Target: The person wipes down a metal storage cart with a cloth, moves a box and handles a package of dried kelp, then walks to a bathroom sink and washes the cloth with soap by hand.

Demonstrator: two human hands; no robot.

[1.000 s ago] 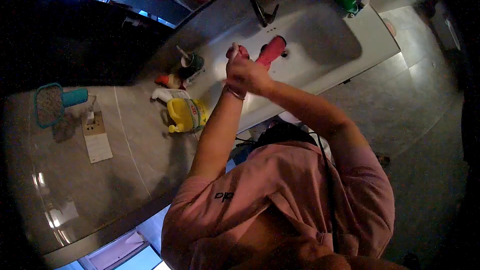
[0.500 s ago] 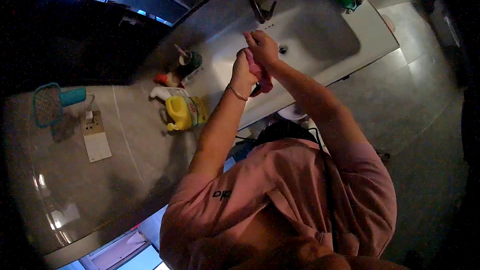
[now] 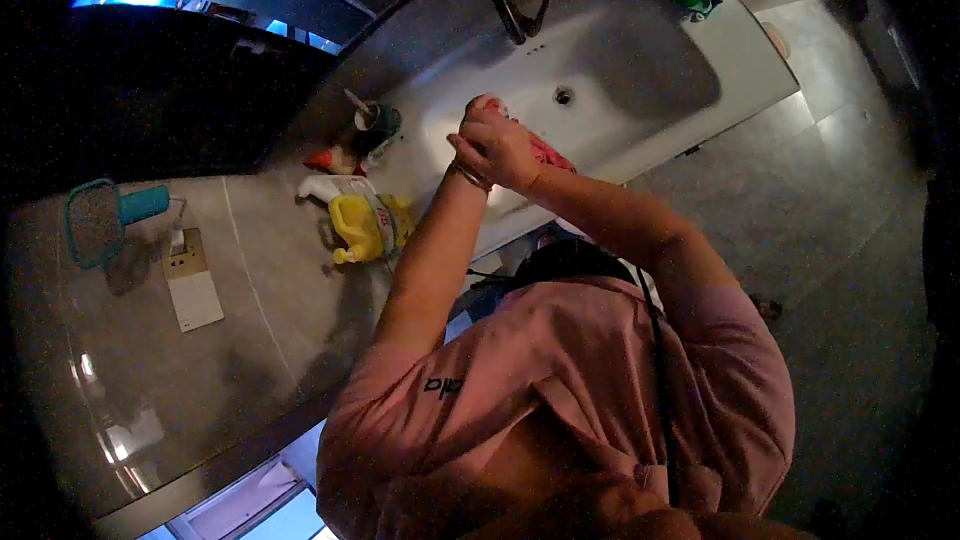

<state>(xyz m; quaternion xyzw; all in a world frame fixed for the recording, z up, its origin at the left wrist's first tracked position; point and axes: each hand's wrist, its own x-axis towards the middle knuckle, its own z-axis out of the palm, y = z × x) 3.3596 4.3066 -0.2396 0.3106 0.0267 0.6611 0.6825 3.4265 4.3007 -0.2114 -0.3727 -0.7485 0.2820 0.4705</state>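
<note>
Over the sink point(image 3: 607, 135), hands point(image 3: 508, 152) hold reddish cloth point(image 3: 552, 155) beyond lettered shirt point(image 3: 580, 360).

The left arm point(image 3: 430, 265) is extended forward, nearly straight, while the right arm point(image 3: 630, 215) is bent and angled inward. The right hand point(image 3: 502, 152), fingers curled, is laid over the left hand point(image 3: 464, 156), which is mostly hidden.

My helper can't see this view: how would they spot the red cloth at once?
Find the white sink, then the right hand above its left part. The red cloth sticks out beyond that hand. Unlike the smaller red item near the yellow jug, it is crumpled and held.
</note>
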